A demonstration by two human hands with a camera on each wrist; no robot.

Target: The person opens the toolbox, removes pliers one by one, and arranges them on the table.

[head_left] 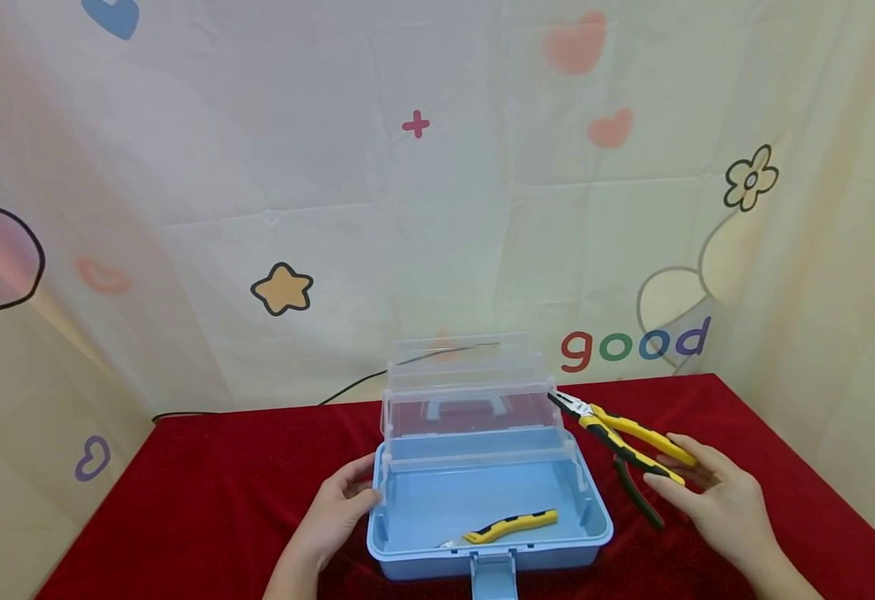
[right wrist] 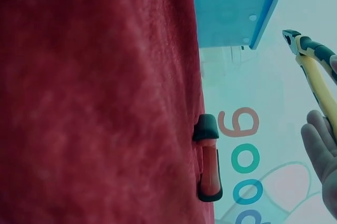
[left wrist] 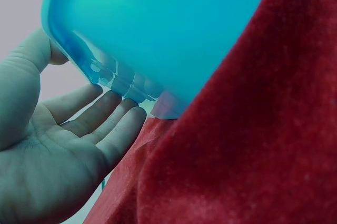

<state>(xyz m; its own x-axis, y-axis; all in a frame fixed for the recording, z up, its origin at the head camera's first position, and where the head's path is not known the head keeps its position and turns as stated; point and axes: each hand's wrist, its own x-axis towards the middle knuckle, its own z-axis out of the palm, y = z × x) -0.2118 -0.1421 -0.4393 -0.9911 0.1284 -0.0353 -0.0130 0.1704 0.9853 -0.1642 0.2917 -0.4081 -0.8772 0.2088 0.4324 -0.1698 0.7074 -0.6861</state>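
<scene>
A light-blue toolbox [head_left: 493, 554] stands on the red cloth with its clear lid [head_left: 475, 417] raised at the back. My left hand [head_left: 340, 508] holds its left wall, thumb at the rim and fingers along the outside; in the left wrist view the hand [left wrist: 58, 150] is beside the blue wall [left wrist: 174, 29]. Inside the box lies a tool with a yellow-and-black handle [head_left: 512, 527] and a pale tip. To the right of the box, my right hand [head_left: 726, 500] grips combination pliers [head_left: 625, 435] by their spread yellow-and-black handles, nose pointing up and left.
Below the pliers, a dark-edged handle [head_left: 638, 496] lies on the red cloth [head_left: 235, 492]; the right wrist view shows a red-and-black handle [right wrist: 210, 161] there. A printed curtain [head_left: 332, 167] hangs behind the table, with a thin black cable [head_left: 362, 382] before it.
</scene>
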